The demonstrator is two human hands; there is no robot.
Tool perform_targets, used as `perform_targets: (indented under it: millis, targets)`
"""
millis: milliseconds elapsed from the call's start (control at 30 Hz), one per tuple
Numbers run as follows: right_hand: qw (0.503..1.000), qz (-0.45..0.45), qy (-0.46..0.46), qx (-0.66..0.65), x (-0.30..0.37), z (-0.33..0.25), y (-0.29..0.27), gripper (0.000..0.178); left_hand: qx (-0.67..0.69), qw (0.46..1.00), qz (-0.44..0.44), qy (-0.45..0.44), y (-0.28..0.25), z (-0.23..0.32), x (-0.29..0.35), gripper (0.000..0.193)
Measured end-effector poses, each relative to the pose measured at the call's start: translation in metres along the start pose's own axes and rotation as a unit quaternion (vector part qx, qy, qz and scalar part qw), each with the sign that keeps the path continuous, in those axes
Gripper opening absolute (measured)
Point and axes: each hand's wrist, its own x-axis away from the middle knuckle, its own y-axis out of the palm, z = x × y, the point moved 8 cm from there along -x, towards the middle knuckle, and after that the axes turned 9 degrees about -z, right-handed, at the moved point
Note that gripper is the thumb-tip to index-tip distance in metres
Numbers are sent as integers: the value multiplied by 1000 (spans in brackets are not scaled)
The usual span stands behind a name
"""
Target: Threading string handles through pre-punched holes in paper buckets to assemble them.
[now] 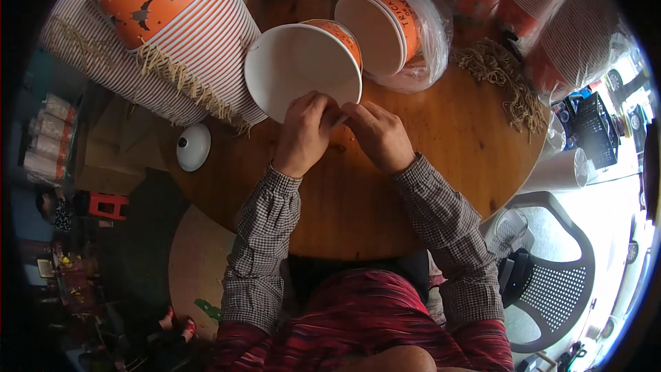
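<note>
A paper bucket (292,62), white inside with an orange printed outside, lies tipped on the round wooden table, its mouth facing me. At the near right of its rim, my left hand (306,131) is closed, with fingers over the edge. Right beside it, my right hand (380,136) pinches close to the same rim. The fingertips of both hands nearly meet. Whatever small thing sits between the right fingers is hidden.
Tall nested bucket stacks (200,34) with cord loops lean at the left. Behind lie bagged buckets (375,34). A heap of twisted cords (496,69) rests at the right, a white lid (193,147) at the left table edge. A grey chair (551,275) stands right.
</note>
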Motion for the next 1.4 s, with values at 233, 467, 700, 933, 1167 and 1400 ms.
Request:
perform_targets:
  millis: [233,467,700,933,1167,1400]
  targets:
    - [999,-24,31,-32,-1,5,3,20,223,971,10,-81,4,-20,4,17]
    - [999,-13,35,-32,1,8,4,23,140,988,-24,-61,1,-7,2,13]
    - [983,-8,99,-157,-1,16,7,21,12,997,79,-10,-6,5,2,9]
    - [952,-32,198,-229,3,29,15,17,-40,991,107,72,-15,28,6,11]
    - [863,59,250,-435,9,36,15,11,-50,987,143,46,-18,40,6,21]
    - [900,86,169,-393,8,28,9,9,-32,993,115,18,-14,37,7,20]
